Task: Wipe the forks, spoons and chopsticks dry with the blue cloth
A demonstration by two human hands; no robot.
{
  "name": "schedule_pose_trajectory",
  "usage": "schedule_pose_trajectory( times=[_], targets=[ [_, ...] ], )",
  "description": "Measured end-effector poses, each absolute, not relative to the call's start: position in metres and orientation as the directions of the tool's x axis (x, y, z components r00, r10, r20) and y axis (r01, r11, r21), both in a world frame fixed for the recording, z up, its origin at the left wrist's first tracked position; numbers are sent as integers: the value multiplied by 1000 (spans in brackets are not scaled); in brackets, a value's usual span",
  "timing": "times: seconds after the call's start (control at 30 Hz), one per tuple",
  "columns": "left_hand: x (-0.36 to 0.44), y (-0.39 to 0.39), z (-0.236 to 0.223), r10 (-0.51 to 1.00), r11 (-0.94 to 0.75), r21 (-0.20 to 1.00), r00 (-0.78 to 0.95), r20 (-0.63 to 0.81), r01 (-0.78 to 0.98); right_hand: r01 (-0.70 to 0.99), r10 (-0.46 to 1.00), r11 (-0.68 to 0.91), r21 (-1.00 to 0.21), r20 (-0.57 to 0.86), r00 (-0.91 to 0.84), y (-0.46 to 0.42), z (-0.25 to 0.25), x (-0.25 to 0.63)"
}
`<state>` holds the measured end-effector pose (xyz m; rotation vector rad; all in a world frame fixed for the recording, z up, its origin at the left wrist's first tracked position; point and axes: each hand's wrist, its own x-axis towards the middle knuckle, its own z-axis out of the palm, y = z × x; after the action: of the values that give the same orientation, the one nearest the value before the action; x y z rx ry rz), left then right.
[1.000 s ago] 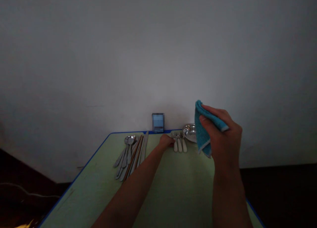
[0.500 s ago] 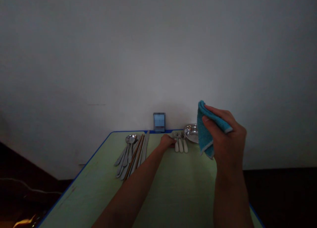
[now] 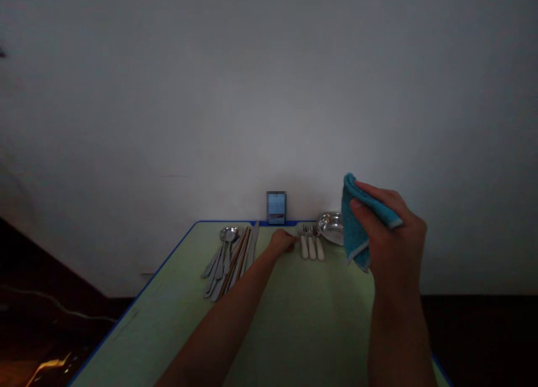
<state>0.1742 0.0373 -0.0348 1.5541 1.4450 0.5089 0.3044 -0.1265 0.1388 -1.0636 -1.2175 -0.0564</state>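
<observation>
In my raised right hand (image 3: 399,230) a folded blue cloth (image 3: 355,230) is pinched between thumb and fingers, above the table's right side. My left hand (image 3: 283,241) is low at the back of the table, one finger stretched toward the forks, the others bent beneath it. I see nothing held in it. Three forks with white handles (image 3: 312,248) lie side by side just right of its fingertips. A shiny metal bowl (image 3: 330,227) stands behind and right of the forks, partly hidden by the cloth.
Left of my left arm lies a bundle of spoons (image 3: 229,235), brown chopsticks (image 3: 236,261) and table knives (image 3: 253,244), partly covered by the forearm. A small screen device (image 3: 276,207) leans at the wall. The pale green table (image 3: 302,314) has a blue edge.
My left hand has drawn slightly left, off the nearest fork, uncovering its handle. The right hand keeps its grip on the cloth. The whole view has shifted a little.
</observation>
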Motion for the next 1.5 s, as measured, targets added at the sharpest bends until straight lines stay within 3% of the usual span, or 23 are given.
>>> schedule_pose_trajectory(
  times=[0.5, 1.07, 1.5],
  targets=[
    [115, 33, -19, 945, 83, 711, 170, -277, 699, 545, 485, 553, -631, 775, 405, -130, 139, 301],
    [15, 21, 8, 998, 37, 420, -16, -54, 907, 549, 473, 557, -623, 782, 406, -130, 137, 302],
    [4, 18, 2, 977, 167, 197, -136, -162, 966, 560, 475, 553, -617, 785, 396, -131, 139, 300]
  ],
)
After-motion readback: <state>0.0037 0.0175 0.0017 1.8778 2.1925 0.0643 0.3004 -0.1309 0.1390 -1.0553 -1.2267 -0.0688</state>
